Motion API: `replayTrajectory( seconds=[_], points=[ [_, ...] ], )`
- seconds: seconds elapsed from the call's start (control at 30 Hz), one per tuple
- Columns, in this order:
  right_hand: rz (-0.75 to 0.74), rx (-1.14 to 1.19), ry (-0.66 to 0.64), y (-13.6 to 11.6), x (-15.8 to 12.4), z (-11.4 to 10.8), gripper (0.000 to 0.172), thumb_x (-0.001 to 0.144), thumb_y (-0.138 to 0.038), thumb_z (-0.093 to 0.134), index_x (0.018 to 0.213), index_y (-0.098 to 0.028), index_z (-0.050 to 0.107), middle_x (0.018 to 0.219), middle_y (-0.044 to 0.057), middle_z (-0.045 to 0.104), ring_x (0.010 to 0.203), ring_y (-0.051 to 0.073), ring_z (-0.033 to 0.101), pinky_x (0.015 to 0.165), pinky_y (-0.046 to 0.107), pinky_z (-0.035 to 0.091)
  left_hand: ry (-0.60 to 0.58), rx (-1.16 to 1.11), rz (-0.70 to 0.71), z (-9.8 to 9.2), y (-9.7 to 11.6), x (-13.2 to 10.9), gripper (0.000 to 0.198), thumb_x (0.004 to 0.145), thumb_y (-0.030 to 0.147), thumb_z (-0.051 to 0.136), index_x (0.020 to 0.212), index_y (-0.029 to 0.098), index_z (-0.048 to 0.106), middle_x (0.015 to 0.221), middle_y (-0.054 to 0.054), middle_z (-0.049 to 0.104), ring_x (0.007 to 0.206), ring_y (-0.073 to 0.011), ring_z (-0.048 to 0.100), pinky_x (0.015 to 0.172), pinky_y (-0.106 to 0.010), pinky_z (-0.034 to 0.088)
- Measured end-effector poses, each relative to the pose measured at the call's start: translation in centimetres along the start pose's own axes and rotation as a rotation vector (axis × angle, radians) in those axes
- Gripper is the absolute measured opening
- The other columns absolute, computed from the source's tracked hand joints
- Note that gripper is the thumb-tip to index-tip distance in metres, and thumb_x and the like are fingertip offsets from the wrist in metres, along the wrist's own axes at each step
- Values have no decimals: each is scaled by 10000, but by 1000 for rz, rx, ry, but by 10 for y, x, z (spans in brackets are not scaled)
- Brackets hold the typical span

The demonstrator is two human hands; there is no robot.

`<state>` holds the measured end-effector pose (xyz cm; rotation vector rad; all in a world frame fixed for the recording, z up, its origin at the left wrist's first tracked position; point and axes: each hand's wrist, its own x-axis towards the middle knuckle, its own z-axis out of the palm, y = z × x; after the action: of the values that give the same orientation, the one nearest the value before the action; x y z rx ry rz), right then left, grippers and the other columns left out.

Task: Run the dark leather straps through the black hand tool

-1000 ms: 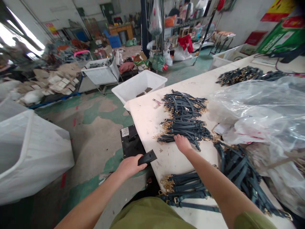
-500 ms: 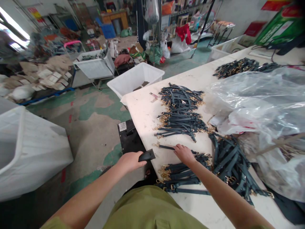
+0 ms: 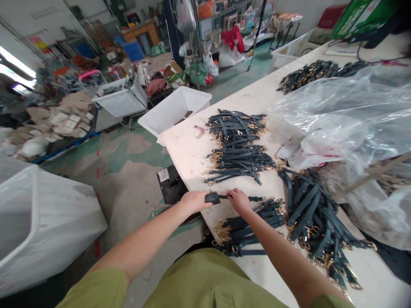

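Note:
My left hand (image 3: 194, 202) is closed around a dark, flat, straight-ended piece (image 3: 212, 198) whose kind I cannot make out. The piece is over the strap's left end, hiding the clasp there; contact is unclear. My right hand (image 3: 239, 202) grips the middle of a thin dark strap (image 3: 256, 198) with metal fittings, lying across the white table. Beyond the hands are bundles of similar straps with gold-coloured clasps (image 3: 240, 158). A nearer bundle (image 3: 253, 220) lies below the right hand, partly covered by the forearm. To its right spreads a loose heap of buckled straps (image 3: 308, 201).
Clear plastic sheeting (image 3: 346, 115) covers the table's right side. Small pink-handled pliers (image 3: 199, 128) lie near the far left edge. A white bin (image 3: 175, 107) stands beyond that edge, and a large white bin (image 3: 67, 214) is on the floor at left.
My left hand has brought the dark piece up and rightward, from beside the table edge to the strap's clasp end. My right hand still grips the strap. The whole view has shifted slightly.

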<state>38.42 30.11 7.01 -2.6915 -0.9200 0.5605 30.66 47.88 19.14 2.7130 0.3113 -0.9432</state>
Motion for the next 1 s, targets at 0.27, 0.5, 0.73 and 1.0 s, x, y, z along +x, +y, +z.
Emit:
replayTrajectory(
  seconds=[0.27, 0.5, 0.73, 1.0],
  points=[
    [-64, -51, -7, -3, -2, -8, 212, 802, -320, 434, 925, -196, 555, 925, 64, 502, 873, 168, 457, 735, 255, 305, 60, 10, 15, 0, -24, -29, 535, 691, 622, 347, 1106, 316, 490, 1004, -22, 617, 861, -219, 573, 667, -278, 426],
    [-216, -159, -19, -4, -26, -4, 155, 805, -260, 429, 904, -180, 518, 940, 76, 491, 867, 178, 453, 738, 273, 309, 4, 48, -18, 14, -42, -71, 481, 694, 613, 350, 1004, 299, 542, 898, -24, 641, 787, -205, 585, 620, -267, 409],
    [-106, -59, 0, 3, -28, 4, 161, 803, -257, 420, 920, -203, 516, 961, 44, 479, 863, 149, 460, 731, 237, 306, 22, 26, 42, 20, -5, -31, 495, 675, 609, 386, 990, 267, 555, 904, -45, 644, 812, -221, 588, 653, -287, 434],
    [-88, 6, -8, 1, -23, -1, 174, 781, -252, 453, 931, -200, 524, 951, 45, 491, 879, 147, 466, 740, 227, 306, 32, 32, 20, 23, 2, -23, 494, 680, 609, 390, 985, 266, 570, 901, -38, 643, 816, -210, 588, 680, -283, 440]
  ],
)
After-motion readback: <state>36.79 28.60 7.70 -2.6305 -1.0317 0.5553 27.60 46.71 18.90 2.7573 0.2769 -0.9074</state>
